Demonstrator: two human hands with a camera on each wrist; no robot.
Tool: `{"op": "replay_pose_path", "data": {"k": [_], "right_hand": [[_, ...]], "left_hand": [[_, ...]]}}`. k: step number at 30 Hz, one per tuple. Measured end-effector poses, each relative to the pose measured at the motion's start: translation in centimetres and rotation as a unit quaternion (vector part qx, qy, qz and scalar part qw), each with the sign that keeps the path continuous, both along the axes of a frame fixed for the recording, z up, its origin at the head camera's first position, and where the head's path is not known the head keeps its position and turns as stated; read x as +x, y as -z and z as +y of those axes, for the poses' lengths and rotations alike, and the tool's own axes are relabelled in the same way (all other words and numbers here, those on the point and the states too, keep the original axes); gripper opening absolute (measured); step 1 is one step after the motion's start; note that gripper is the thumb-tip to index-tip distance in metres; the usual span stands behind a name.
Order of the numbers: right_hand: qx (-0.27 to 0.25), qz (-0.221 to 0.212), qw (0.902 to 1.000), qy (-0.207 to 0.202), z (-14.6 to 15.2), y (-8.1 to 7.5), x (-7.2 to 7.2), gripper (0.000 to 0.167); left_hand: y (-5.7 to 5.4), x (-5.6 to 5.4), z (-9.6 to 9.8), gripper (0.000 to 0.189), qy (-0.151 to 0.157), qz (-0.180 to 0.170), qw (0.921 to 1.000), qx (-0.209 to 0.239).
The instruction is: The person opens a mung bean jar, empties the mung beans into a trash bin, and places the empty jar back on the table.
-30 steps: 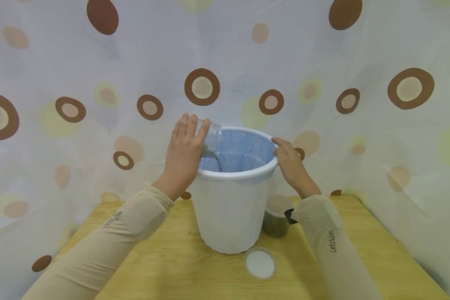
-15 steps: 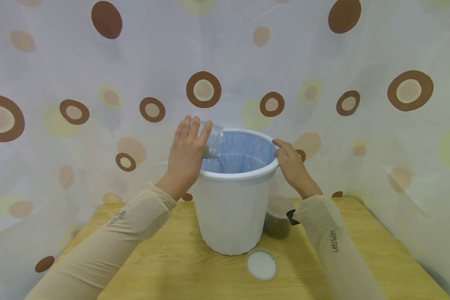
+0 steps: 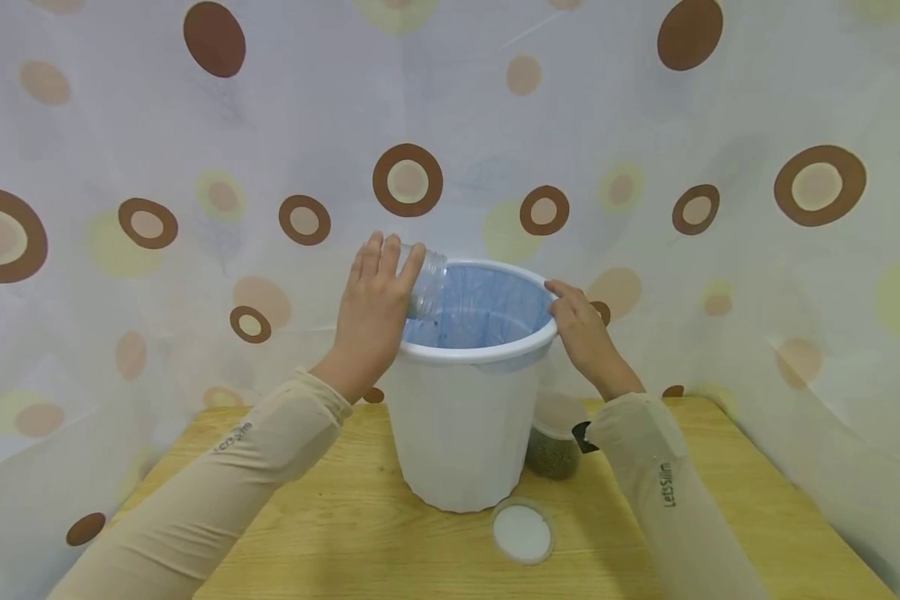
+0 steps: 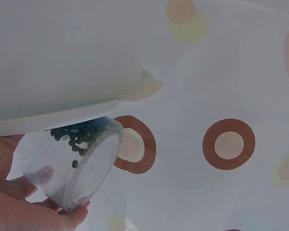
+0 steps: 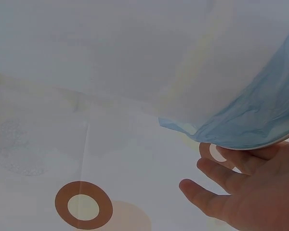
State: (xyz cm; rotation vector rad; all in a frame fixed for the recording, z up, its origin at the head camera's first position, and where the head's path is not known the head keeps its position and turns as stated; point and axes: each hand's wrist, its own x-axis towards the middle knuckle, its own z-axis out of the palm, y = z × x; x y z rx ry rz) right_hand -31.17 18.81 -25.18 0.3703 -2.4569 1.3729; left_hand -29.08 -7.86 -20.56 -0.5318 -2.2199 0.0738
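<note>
My left hand (image 3: pixel 375 312) grips a clear plastic jar (image 3: pixel 429 287), tilted mouth-down over the left rim of a white bin (image 3: pixel 465 433). In the left wrist view, small dark green beans (image 4: pixel 79 137) lie inside the jar (image 4: pixel 53 168) toward its lower side. A blue bag (image 3: pixel 495 292) lines the bin; its bottom is hidden. At the right rim rests my right hand (image 3: pixel 581 329). The right wrist view shows that hand (image 5: pixel 250 187) with its fingers extended and spread beside the lined rim; its thumb is hidden there.
Behind the bin's right side stands a lidded clear jar (image 3: pixel 555 450) with dark green contents, partly hidden. A round white lid (image 3: pixel 522 532) lies in front on the wooden table (image 3: pixel 360 533). A dotted wall covering (image 3: pixel 330 100) rises behind.
The stream of green beans falling from the jar has thinned to hardly any visible. Both hands stay at the rim, and the view has shifted slightly.
</note>
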Motion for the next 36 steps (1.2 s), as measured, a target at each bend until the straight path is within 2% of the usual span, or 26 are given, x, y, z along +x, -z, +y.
{"op": "replay_pose_path", "data": {"k": [10, 25, 36], "right_hand": [[-0.005, 0.004, 1.0, -0.005, -0.09, -0.25, 0.4, 0.054], [0.003, 0.004, 1.0, -0.001, -0.12, -0.03, -0.14, 0.054], [0.002, 0.004, 1.0, 0.0, -0.16, -0.07, 0.03, 0.054]], "left_hand": [[-0.06, -0.02, 0.03, 0.058, 0.002, 0.001, 1.0, -0.007], [-0.28, 0.08, 0.03, 0.059, -0.01, -0.003, 0.9993, -0.036], [-0.32, 0.11, 0.05, 0.062, -0.014, -0.022, 0.9986, -0.047]]}}
